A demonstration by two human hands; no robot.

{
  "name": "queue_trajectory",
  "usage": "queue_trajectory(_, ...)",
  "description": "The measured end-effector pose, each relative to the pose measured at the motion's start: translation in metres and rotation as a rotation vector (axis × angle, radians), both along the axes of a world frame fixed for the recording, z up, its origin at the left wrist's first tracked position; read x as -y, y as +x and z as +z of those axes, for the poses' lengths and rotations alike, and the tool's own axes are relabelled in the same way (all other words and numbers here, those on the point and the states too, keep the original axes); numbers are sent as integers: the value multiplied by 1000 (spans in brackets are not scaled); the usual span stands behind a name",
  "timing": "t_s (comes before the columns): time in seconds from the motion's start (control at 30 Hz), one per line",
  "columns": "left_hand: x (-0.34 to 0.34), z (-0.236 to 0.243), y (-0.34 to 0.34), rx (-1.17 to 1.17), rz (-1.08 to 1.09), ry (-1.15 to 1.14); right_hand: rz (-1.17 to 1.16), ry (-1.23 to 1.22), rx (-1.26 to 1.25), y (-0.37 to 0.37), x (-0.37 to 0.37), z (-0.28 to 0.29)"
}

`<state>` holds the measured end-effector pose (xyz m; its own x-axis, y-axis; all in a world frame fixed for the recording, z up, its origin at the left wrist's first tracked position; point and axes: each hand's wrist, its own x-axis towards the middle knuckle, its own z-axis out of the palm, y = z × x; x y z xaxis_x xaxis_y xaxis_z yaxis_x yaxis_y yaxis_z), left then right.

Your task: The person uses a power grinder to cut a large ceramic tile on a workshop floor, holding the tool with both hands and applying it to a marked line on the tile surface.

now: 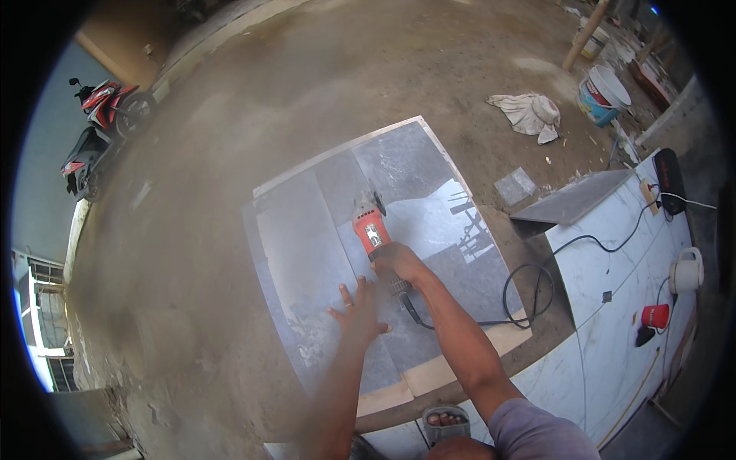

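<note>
A large glossy grey tile (429,192) lies flat on the dusty ground. My right hand (397,261) grips the rear of a red angle grinder (369,225), whose disc sits on the tile along a straight cut line. My left hand (357,308) is spread flat on the tile just left of the line, fingers apart, holding nothing. The grinder's black cord (521,295) loops off to the right. Dust hazes the air over the left part of the tile.
A cut tile piece (571,201) and a small offcut (514,185) lie to the right. White marble-look tiles (613,261) carry a power strip (650,195), a red cup (655,315) and a white jug (687,270). A rag (529,113), a bucket (602,93) and a scooter (100,130) stand farther off.
</note>
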<state>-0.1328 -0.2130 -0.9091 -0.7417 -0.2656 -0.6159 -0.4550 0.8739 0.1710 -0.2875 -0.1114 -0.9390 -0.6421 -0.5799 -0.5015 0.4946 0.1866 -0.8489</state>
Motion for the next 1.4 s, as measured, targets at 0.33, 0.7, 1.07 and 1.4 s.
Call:
queue_trajectory(0.33, 6, -4, 4, -5, -27, -9, 30, 22, -42, 14, -10, -8)
queue_trajectory(0.7, 4, 4, 2, 0, -32, -1, 49, 42, 59, 5, -3, 9)
queue_trajectory(1.07, 6, 5, 3, -12, -22, 22, 10, 30, -13, 21, -13, 3)
queue_trajectory(1.4, 5, 4, 2, 5, -38, 5, 15, 30, 59, 8, -3, 16)
